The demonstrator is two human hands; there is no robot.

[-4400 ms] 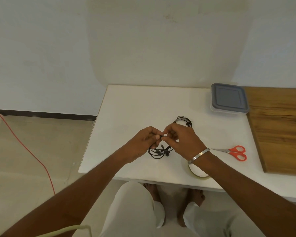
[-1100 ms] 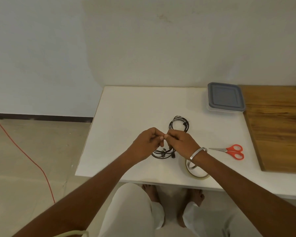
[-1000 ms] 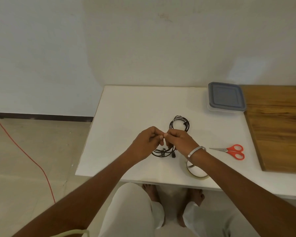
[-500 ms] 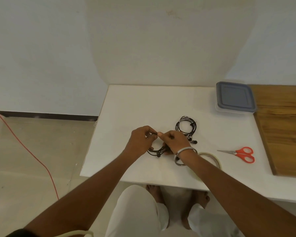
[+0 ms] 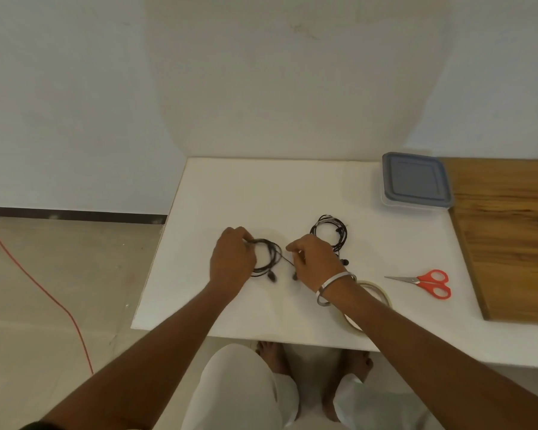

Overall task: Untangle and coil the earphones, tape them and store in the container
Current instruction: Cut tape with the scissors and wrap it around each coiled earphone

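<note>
Hands (image 5: 232, 261) now apart, earphones (image 5: 266, 257) lower.

- A plain indoor room, most like a home or a bare workroom; which of the two cannot be told.
- Unadorned pale wall (image 5: 261, 72) from 10 to 2 o'clock, with a dark skirting strip (image 5: 72, 212) at 9 o'clock.
- Beige tiled floor (image 5: 44, 290) at 8 o'clock, a red cable (image 5: 48, 297) trailing over it.
- A white table (image 5: 261, 197) at centre, a wooden board (image 5: 510, 237) at 3 o'clock.
- Bare feet (image 5: 269, 356) under the table at 6 o'clock.
</note>
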